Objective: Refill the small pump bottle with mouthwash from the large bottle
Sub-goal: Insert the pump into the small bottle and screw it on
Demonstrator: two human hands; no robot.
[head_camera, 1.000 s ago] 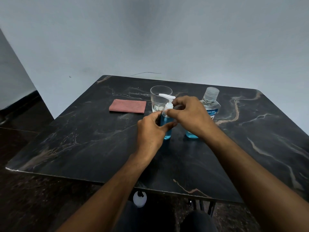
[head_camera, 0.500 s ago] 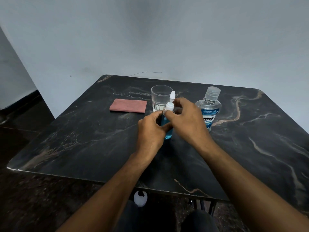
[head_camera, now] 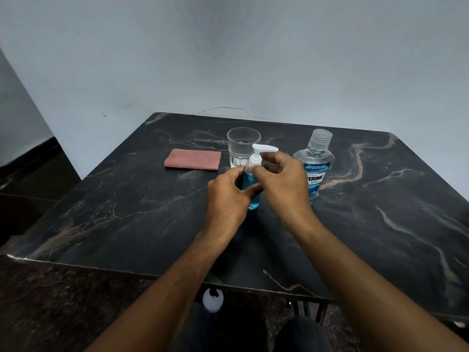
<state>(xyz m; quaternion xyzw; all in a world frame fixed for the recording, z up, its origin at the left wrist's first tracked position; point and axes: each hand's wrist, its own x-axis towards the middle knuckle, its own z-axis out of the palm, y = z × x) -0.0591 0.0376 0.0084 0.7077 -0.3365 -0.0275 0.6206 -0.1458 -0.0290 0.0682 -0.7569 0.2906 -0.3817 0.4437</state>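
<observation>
At centre frame, on the dark marbled worktop [head_camera: 127, 212], the small pump bottle [head_camera: 252, 189] stands upright, its lower body filled with blue liquid and its white pump head [head_camera: 264, 149] seated on top, nozzle pointing toward the right of the picture. The left hand [head_camera: 228, 196] grips the bottle's body from the left, thumb and fingers curled around it. The right hand [head_camera: 281, 181] comes in from the right; its thumb and forefinger pinch the white collar just below the pump head, the remaining fingers loosely curled behind.

Just right of the hands, partly hidden by the right hand, the large bottle [head_camera: 316, 161] of mouthwash stands upright on the worktop, clear ribbed cap [head_camera: 321, 139] on, blue label facing the camera. Blue liquid shows at its base; the fill level cannot be told behind the label.

Directly behind the pump bottle stands a clear drinking glass [head_camera: 243, 146], upright; contents cannot be told. Left of the glass, apart from it, a folded pink cloth [head_camera: 193, 159] lies flat.

A pale grey wall [head_camera: 228, 59] fills the upper half of the frame, meeting the far edge of the worktop. Below the near edge, at lower centre, a small white rounded object [head_camera: 212, 299] is seen, too unclear to identify.
</observation>
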